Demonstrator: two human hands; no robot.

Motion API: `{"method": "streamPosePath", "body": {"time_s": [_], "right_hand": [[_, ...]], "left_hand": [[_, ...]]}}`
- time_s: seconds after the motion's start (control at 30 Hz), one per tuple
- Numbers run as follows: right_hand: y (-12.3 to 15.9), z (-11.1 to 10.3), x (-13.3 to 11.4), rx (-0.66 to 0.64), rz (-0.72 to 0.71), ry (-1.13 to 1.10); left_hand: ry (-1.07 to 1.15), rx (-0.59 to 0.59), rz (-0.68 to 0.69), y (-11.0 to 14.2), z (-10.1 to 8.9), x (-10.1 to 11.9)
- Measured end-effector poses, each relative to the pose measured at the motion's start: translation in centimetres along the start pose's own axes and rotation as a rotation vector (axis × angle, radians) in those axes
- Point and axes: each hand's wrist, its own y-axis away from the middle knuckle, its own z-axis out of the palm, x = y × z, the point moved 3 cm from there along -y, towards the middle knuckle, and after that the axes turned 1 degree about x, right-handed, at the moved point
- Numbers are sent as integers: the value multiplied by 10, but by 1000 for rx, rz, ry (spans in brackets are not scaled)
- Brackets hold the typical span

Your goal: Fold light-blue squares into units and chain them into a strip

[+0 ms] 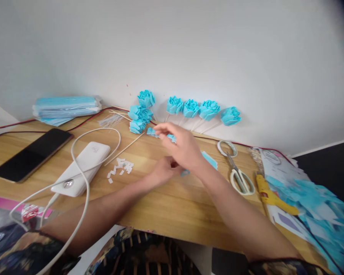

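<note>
My left hand [166, 169] is low over the middle of the table, its fingers curled closed. Beside its fingertips shows a small light-blue scrap [185, 173]; whether the fingers grip it I cannot tell. Above it my right hand [181, 144] is raised with bent fingers apart and nothing visible in them. Small blue pieces [172, 138] lie behind the right hand, partly covered by it. To the right of the right wrist is a flat light-blue piece [210, 160]. White paper bits [123, 167] are scattered left of my left hand.
Blue handmade flowers [191, 108] on sticks lean against the wall. Scissors [238, 173], a tape roll [227, 148], a yellow glue gun [271, 194] and blue cut pieces [321, 210] are right. A phone [31, 154], cabled power bank [81, 168] and packed face masks [65, 107] are left.
</note>
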Motion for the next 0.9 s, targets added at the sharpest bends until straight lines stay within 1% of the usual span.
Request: {"method": "streamPosePath", "body": {"time_s": [0.07,0.13,0.23,0.33,0.4,0.5,0.57,0.63,0.77,0.83,0.9], "right_hand": [[11,-23,16,106,109,-75],[26,-37,35,135,217,-138],[52,-44,60,135,352,-182],[71,-43,73,84,432,-238],[79,-41,76,24,454,-307],[83,-34,77,-99,442,-400],[84,-29,77,-138,427,-410],[84,-24,77,-120,417,-409],[87,-20,82,-6,420,-449],[90,-20,84,53,426,-465],[93,-20,86,87,429,-480]], "left_hand": [[55,11,-18,2,-6,-2],[131,37,-31,2,-11,-2],[161,31,-24,-1,-13,-2],[135,32,-26,-4,-13,-4],[98,37,-15,-5,-13,-5],[37,37,12,-6,-13,-5],[5,38,31,-6,-13,-4],[-8,45,42,-6,-12,-3],[87,77,13,-6,-14,-1],[101,54,-1,-6,-14,0],[48,19,-16,-6,-13,1]]}}
